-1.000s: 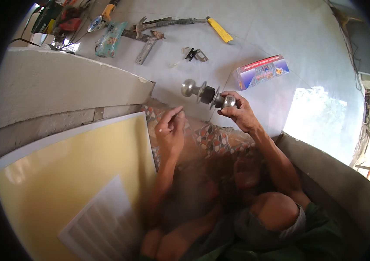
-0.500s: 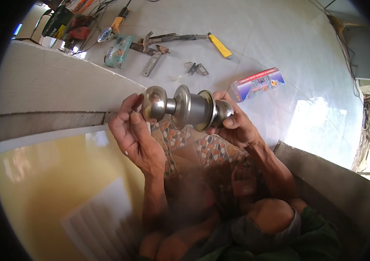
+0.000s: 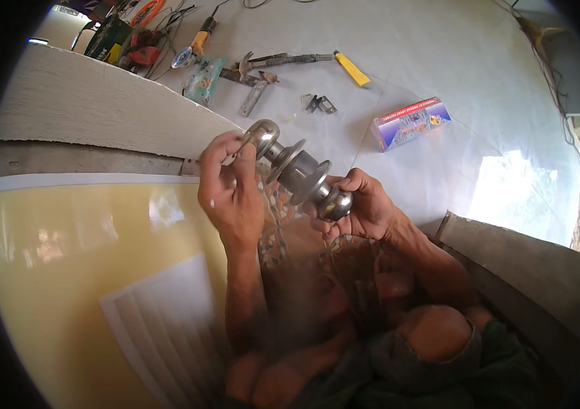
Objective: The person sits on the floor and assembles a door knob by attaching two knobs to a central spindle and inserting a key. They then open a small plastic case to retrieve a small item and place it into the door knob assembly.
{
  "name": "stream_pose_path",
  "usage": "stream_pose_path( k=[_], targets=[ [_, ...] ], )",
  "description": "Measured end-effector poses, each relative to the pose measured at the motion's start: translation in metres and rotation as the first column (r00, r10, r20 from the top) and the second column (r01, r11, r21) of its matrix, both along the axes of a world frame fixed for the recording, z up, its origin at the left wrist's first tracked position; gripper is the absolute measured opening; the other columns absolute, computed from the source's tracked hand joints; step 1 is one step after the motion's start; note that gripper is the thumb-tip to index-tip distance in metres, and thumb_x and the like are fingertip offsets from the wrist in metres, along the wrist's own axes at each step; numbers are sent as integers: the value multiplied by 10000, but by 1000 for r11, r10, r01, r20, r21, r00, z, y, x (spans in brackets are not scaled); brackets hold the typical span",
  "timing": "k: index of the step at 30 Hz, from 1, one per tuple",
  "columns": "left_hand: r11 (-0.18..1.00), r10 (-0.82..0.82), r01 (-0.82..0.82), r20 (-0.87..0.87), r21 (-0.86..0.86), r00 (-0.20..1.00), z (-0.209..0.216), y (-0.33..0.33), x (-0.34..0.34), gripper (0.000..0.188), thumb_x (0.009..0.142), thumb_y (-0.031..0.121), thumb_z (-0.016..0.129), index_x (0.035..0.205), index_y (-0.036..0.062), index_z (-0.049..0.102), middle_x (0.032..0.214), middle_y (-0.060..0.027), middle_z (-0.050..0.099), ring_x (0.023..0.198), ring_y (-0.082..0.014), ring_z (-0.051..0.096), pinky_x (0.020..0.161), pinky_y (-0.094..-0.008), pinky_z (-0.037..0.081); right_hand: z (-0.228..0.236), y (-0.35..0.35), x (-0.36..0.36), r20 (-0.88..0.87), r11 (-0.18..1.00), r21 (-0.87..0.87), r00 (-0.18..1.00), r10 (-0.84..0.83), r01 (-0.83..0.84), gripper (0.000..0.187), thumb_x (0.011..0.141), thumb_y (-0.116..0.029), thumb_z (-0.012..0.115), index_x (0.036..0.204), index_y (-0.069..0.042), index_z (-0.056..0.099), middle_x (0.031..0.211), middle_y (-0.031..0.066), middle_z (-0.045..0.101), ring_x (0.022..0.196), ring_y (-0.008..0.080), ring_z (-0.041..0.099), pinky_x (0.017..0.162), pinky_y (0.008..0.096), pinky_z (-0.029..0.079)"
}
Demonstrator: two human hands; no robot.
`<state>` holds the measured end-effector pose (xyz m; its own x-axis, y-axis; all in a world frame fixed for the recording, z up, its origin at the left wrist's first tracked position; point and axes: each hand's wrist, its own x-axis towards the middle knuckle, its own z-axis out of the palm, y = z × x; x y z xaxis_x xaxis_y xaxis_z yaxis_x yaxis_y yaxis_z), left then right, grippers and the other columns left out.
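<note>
A metal doorknob set is held up between both hands, tilted with its left end higher and farther away. My left hand grips the round knob at that upper end with thumb and fingers. My right hand is closed around the other knob at the lower right, its fingers partly hidden beneath. Two round plates and a cylindrical body sit between the knobs. Beyond the hands, small dark metal latch parts lie on the tiled floor, near a blue and red box.
Behind lie a claw hammer, a try square, a yellow tube-like item, a clear plastic packet and an angle grinder. A yellow door panel stands left, next to a low wall. A grey ledge is at right.
The doorknob set has turned from nearly level to a slant, its right end swinging down and nearer. Both hands keep hold of it. The whole view has shifted slightly.
</note>
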<state>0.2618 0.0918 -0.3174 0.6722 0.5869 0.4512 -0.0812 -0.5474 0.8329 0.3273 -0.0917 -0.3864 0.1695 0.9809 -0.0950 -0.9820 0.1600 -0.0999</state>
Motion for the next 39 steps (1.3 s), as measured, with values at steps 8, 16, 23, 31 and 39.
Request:
stream_pose_path(
  k=[8,16,23,31,39],
  targets=[
    [975,-37,57,-98,213,995,20,-59,-40,176,891,-34,698,1065,-15,705,949,-142,680,864,-251,674,724,-348,558,-14,8,3,-291,980,169,955,-49,101,548,840,-342,508,1307,-57,525,1092,203,617,798,316,620,700,402,511],
    [957,-128,80,-157,-280,979,-5,-81,-34,135,924,-67,633,1055,-49,661,933,-117,646,712,-156,668,599,-272,573,-14,3,-3,-373,994,31,924,-87,106,531,834,-323,508,1265,-23,579,1085,204,656,839,318,635,721,403,517],
    [996,-20,4,-169,-94,985,-15,-82,-41,138,947,-32,622,1084,-45,627,914,-111,647,729,-139,663,608,-266,571,-15,7,-4,-303,993,66,950,-75,99,515,832,-289,498,1263,-21,580,1092,179,670,891,319,655,777,417,534],
    [986,9,27,-216,164,976,-21,-76,-42,141,987,11,594,1100,-72,607,970,-134,698,761,-128,672,677,-259,570,-10,4,-8,-151,989,-46,977,-149,143,545,836,-253,503,1344,-55,517,1147,163,656,913,301,658,789,414,544],
    [997,66,-53,-252,58,965,-17,-75,-48,168,886,13,669,1052,19,637,914,-144,663,802,-314,685,681,-380,548,1,9,-13,-74,986,-34,984,-163,161,569,822,-226,551,1366,-64,508,1151,113,650,911,222,654,763,351,557]
  ],
)
